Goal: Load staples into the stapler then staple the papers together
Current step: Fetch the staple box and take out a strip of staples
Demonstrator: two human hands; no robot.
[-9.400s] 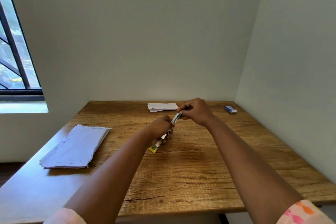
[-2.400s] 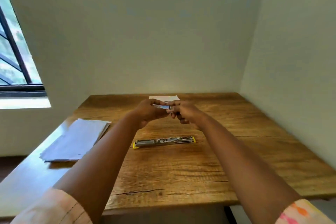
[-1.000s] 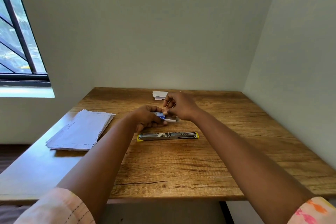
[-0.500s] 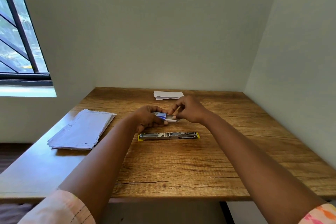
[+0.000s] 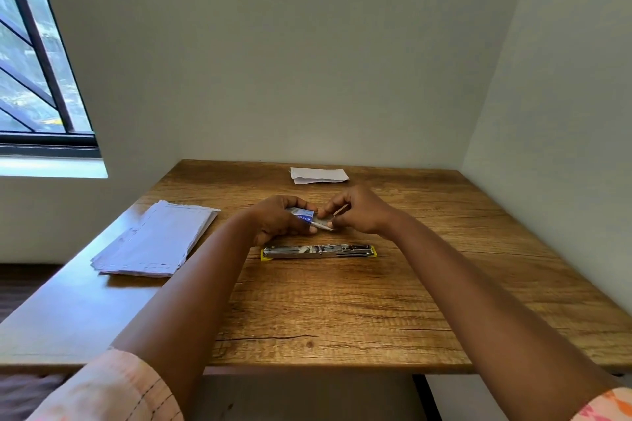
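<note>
The stapler (image 5: pixel 318 251), metal with yellow ends, lies unfolded flat across the middle of the wooden table (image 5: pixel 342 311). Just behind it my left hand (image 5: pixel 280 220) holds a small blue and white staple box (image 5: pixel 302 215). A pale tray sticks out of the box on the right, and my right hand (image 5: pixel 355 212) pinches at it with fingertips. Whether staples are between those fingers I cannot tell. A stack of papers (image 5: pixel 157 239) lies at the left.
A smaller folded white paper (image 5: pixel 318 175) lies near the back wall. Walls close the table at the back and right. A window is at the upper left. The table's front edge is near my elbows.
Both hands stay just behind the stapler with the box. My right fingers have shifted slightly on the tray sticking out of the box. The stapler has not moved.
</note>
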